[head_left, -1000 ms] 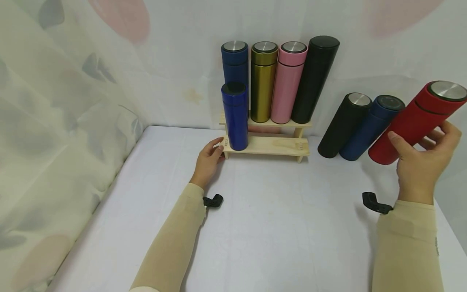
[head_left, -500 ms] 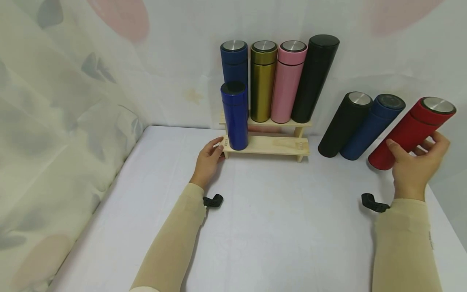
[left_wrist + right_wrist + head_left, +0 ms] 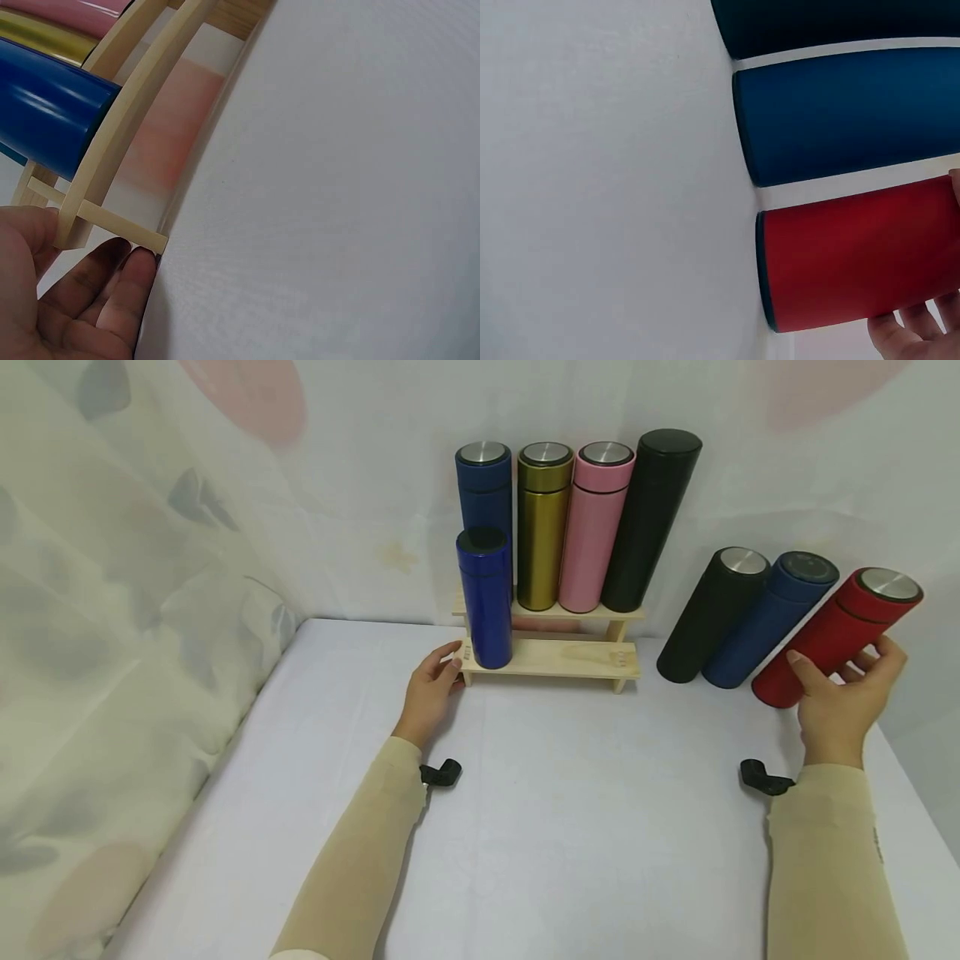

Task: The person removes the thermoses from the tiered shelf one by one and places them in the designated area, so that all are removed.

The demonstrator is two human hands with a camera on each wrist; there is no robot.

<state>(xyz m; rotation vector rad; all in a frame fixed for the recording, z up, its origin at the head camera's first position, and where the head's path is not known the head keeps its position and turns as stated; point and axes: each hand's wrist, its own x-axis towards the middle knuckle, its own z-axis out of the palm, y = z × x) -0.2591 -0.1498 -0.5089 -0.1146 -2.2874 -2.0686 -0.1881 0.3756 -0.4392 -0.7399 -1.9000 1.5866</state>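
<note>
The right hand [image 3: 847,702] grips a red bottle [image 3: 838,635] around its lower half, beside a dark blue bottle [image 3: 771,620] on the table. In the right wrist view the red bottle [image 3: 859,255] has a small gap to the blue one [image 3: 847,116]. The left hand [image 3: 429,693] holds the left end of a two-tier wooden rack [image 3: 573,658]. In the left wrist view its thumb and fingers lie around the rack's end [image 3: 124,225]. A glossy blue bottle [image 3: 485,602] stands on the lower tier, close to that hand.
On the upper tier stand a navy bottle [image 3: 483,489], a gold bottle [image 3: 543,531], a pink bottle [image 3: 595,531] and a tall black bottle [image 3: 651,522]. A black bottle with a silver lid [image 3: 712,618] stands left of the dark blue one. White cloth covers the table [image 3: 570,827].
The right hand has brought the red bottle down and left, nearer the dark blue bottle. The left hand keeps its hold on the rack's end.
</note>
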